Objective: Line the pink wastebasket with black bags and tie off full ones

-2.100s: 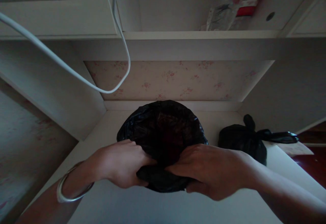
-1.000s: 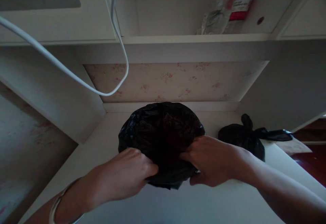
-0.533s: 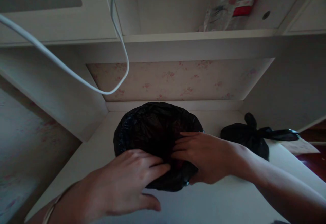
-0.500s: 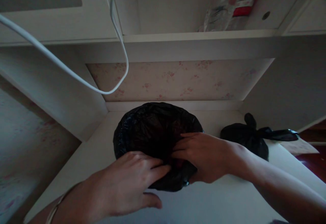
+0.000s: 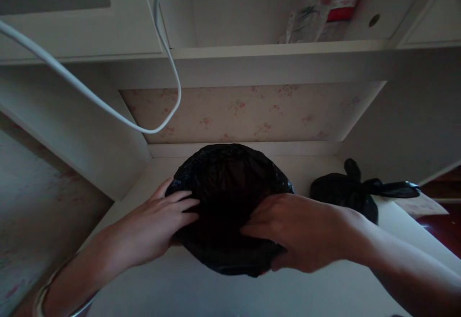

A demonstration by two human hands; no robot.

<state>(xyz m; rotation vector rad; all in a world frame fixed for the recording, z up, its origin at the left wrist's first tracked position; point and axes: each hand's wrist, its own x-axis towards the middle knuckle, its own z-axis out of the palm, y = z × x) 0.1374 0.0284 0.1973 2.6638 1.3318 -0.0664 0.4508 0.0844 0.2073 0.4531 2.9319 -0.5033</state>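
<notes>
A round bin lined with a black plastic bag (image 5: 226, 182) stands on the white floor of a recess under a shelf. My left hand (image 5: 158, 225) rests on the bag's left rim, fingers spread over the plastic. My right hand (image 5: 291, 230) covers the near right rim, with fingers over the top and the thumb under the edge, gripping the plastic. A metal bangle (image 5: 43, 298) shows on my left wrist at the bottom left.
A tied black bag (image 5: 345, 197) lies to the right of the bin. A white cable (image 5: 108, 105) loops down from the upper left. Packets (image 5: 324, 5) stand on the white shelf (image 5: 281, 48) above. White panels close both sides; dark red floor (image 5: 442, 221) shows at far right.
My left hand has moved from the bag's near edge to its left rim. My right hand has shifted down to the near right rim. The bag's top looks smoother and more stretched.
</notes>
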